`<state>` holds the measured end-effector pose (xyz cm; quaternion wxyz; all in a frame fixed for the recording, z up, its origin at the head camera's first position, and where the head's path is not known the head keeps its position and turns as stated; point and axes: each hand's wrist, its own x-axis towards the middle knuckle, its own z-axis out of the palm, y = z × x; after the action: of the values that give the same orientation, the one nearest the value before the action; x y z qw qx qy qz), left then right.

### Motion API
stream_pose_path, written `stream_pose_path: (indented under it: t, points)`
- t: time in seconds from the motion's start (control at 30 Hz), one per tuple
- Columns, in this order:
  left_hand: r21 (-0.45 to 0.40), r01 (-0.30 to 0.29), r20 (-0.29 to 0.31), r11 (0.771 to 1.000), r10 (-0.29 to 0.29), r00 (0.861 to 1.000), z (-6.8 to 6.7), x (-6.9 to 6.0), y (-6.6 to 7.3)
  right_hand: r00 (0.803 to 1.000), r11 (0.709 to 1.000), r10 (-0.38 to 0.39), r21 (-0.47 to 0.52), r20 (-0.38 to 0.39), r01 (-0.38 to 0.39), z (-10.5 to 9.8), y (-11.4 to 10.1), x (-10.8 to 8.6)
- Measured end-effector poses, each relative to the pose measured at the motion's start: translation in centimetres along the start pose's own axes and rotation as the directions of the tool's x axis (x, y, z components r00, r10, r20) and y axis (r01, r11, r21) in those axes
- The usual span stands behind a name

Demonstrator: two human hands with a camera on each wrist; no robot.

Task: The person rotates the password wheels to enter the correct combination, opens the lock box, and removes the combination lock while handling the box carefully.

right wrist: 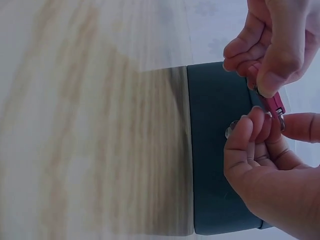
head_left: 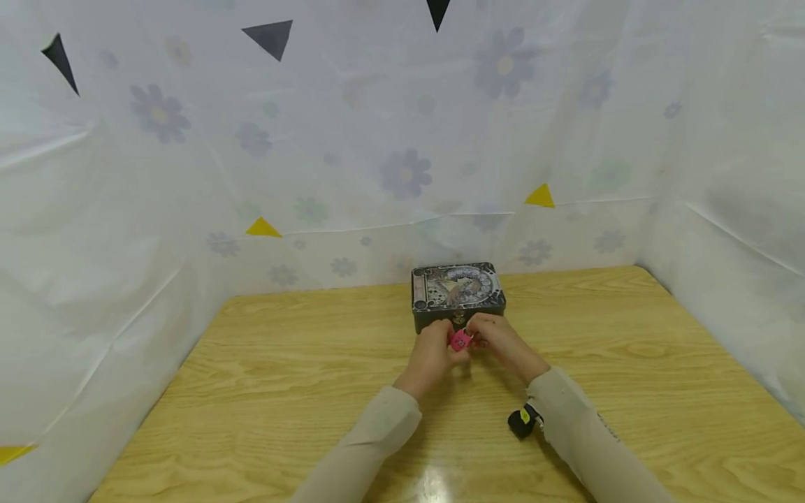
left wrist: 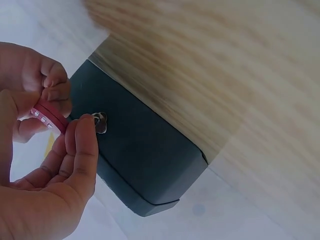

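A small pink combination padlock [head_left: 461, 340] is between my two hands, just in front of a dark rectangular box [head_left: 455, 286] with a decorated lid. My left hand [head_left: 434, 349] pinches the padlock's body between thumb and fingers. On the other side, my right hand [head_left: 499, 337] grips the padlock at its metal shackle [right wrist: 282, 122]. Number dials show along the padlock's edge in the left wrist view. A metal clasp [left wrist: 100, 122] sits on the box's front, behind the fingers and apart from the padlock. The box's lid is down.
A wood-grain table [head_left: 302, 398] carries the box near its back edge. Close to the right sleeve is a small black object [head_left: 520, 423] with a yellow patch; whether it lies on the table I cannot tell. White flowered sheeting [head_left: 352, 154] rises behind and at both sides.
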<state>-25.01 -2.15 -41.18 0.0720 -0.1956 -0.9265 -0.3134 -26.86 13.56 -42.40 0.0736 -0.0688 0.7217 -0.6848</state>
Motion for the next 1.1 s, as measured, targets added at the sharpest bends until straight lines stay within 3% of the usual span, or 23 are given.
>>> stream_pose_path:
  t: [0.67, 0.93, 1.1]
  points:
    - [0.017, 0.045, -0.064, 0.999, -0.044, 0.997, 0.0, -0.1, 0.4, 1.0, 1.0, 0.005, 0.003, -0.025, -0.005, 0.1, -0.5, -0.3]
    - [0.008, 0.104, -0.162, 0.995, -0.101, 0.982, 0.0, 0.0, 0.6, 0.998, 0.998, 0.036, 0.056, -0.045, -0.033, 1.0, -0.6, -0.1]
    - [-0.008, 0.145, -0.168, 0.989, -0.144, 0.975, -0.2, 0.0, 0.6, 0.997, 0.996, 0.067, 0.054, -0.038, -0.065, 1.3, -0.8, -0.2]
